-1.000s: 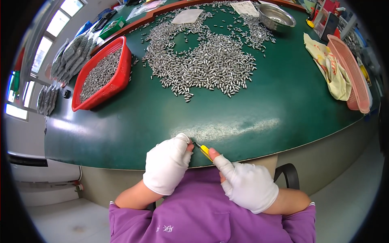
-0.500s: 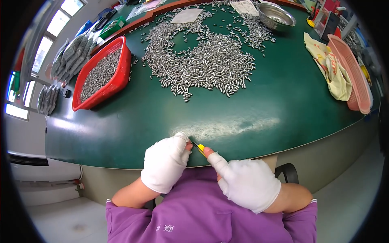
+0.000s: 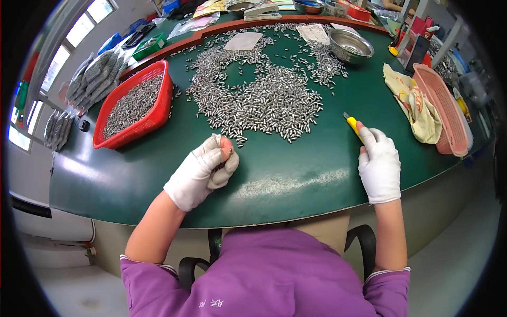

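Note:
My left hand [image 3: 203,171] wears a white glove and is curled over the green table [image 3: 296,174], pinching a small metal piece [image 3: 230,153] between bare fingertips just below the big heap of small silver metal pieces [image 3: 264,100]. In its white glove, my right hand [image 3: 378,164] rests on the table to the right and holds a yellow utility knife [image 3: 352,125] pointing away from me.
A red basket [image 3: 134,105] full of metal pieces stands at the left. At the right edge lie a pink tray [image 3: 443,108] and a yellowish cloth [image 3: 414,103]. A steel bowl [image 3: 350,45] and paper sheets lie at the back. Bags are stacked far left.
Both hands have moved up from the table's near edge and apart: the left to the heap's lower edge, the right out to the right with the knife.

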### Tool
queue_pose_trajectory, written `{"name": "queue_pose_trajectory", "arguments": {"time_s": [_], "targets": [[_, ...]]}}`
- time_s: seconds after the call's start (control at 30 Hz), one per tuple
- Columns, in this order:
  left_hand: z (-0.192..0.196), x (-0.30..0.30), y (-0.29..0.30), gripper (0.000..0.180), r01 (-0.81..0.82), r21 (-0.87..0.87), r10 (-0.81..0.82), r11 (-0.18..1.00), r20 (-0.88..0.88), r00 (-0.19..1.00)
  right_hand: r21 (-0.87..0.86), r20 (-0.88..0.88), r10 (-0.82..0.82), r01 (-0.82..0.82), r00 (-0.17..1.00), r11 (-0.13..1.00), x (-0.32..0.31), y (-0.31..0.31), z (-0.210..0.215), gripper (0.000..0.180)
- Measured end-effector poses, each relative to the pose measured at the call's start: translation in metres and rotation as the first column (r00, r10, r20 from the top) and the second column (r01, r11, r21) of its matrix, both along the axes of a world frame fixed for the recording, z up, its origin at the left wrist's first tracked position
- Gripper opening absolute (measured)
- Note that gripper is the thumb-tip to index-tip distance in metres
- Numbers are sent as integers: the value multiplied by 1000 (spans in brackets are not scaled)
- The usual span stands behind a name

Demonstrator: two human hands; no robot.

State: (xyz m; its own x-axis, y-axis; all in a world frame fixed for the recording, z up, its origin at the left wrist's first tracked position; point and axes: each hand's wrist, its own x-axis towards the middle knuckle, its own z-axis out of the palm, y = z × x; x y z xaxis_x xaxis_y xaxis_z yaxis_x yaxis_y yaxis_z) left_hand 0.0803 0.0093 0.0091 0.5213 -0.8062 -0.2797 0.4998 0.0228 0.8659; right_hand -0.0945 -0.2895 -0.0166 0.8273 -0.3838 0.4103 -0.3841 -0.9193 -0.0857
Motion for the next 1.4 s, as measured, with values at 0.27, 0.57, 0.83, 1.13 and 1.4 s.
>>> {"name": "queue_pose_trajectory", "arguments": {"time_s": [0.27,0.57,0.83,1.13,1.4], "targets": [[-22,27,-7,11,17,-230,-58,973,-174,983,49,125,510,-519,851,854,56,54,22,13],[-25,46,5,16,-164,-296,101,941,-217,971,52,62,692,-694,720,718,121,94,16,11],[-26,40,3,25,-118,-227,67,967,-222,973,105,72,780,-783,621,613,135,91,7,11],[-25,40,1,21,-107,-198,61,974,-225,972,158,49,787,-783,615,602,135,97,8,14],[-11,31,-1,20,0,2,0,1000,-55,999,207,11,723,-709,691,674,126,94,6,11]]}}
